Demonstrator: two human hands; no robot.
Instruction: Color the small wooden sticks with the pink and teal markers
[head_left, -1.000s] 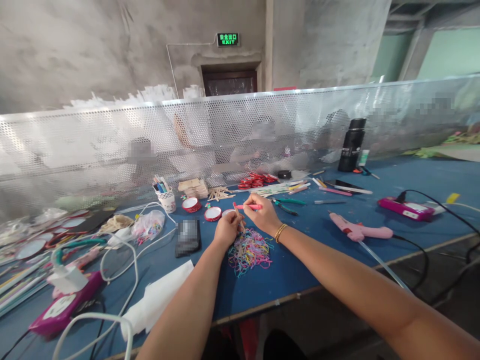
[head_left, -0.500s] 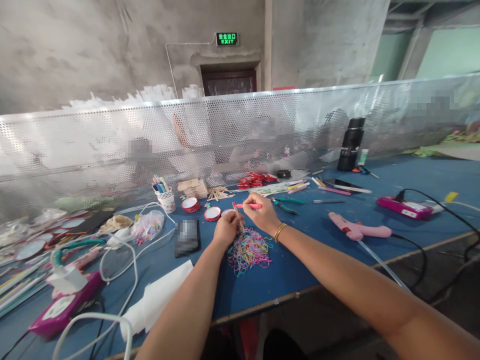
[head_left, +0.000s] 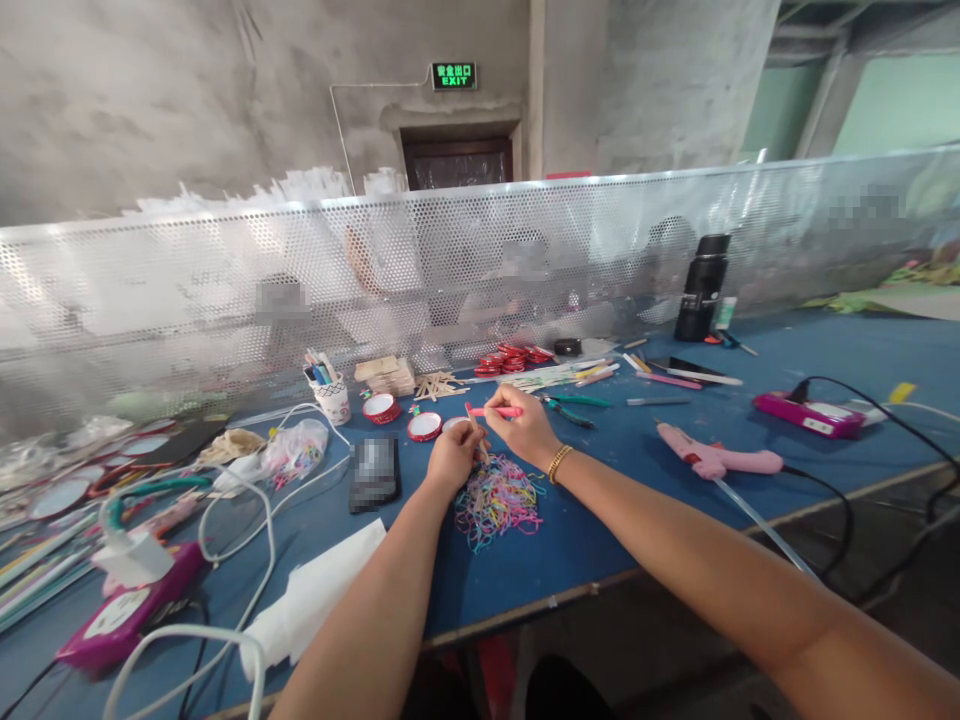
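Note:
My left hand [head_left: 450, 462] is closed around a thin wooden stick [head_left: 474, 424] that points up and away from me. My right hand [head_left: 526, 430] pinches a pink pen [head_left: 496, 412], its tip held against the stick's upper end. Both hands hover just above a loose heap of colourful rubber bands [head_left: 499, 500] on the blue table [head_left: 585, 530]. A gold bracelet circles my right wrist.
A pink glue gun [head_left: 716, 460] lies to the right, with green pliers [head_left: 574, 402] behind my hands. Red tape rolls [head_left: 424, 427], a pen cup [head_left: 332, 393], a phone [head_left: 374, 472], white paper [head_left: 315, 600] and cables sit left. A black flask [head_left: 702, 288] stands by the perforated screen [head_left: 225, 290].

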